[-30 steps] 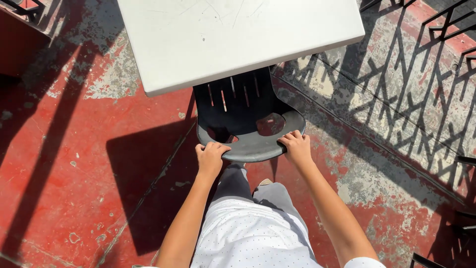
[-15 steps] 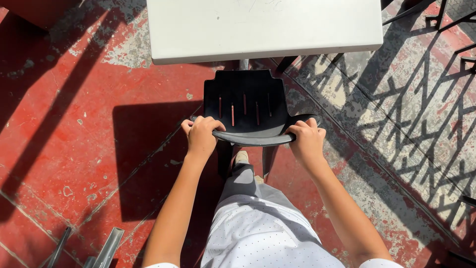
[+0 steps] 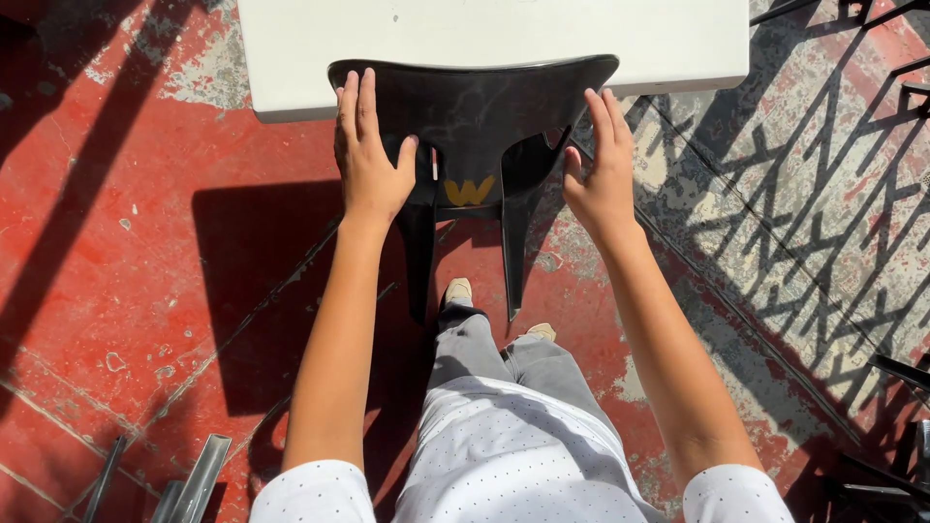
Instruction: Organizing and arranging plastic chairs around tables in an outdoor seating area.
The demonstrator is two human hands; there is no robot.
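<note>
Against the white table (image 3: 291, 68): black chair (image 3: 470, 116) tipped seat-first, legs toward the body. Left hand (image 3: 371, 160) and right hand (image 3: 603, 165) flat on it, fingers extended, bracing rather than gripping.

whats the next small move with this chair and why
Probably lower the black plastic chair a little further onto the white table: it is upturned, its seat edge lies over the tabletop, and both the left hand and right hand press flat on it.

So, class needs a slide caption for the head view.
Both hands, left and right, press a black chair against a white table.
</note>
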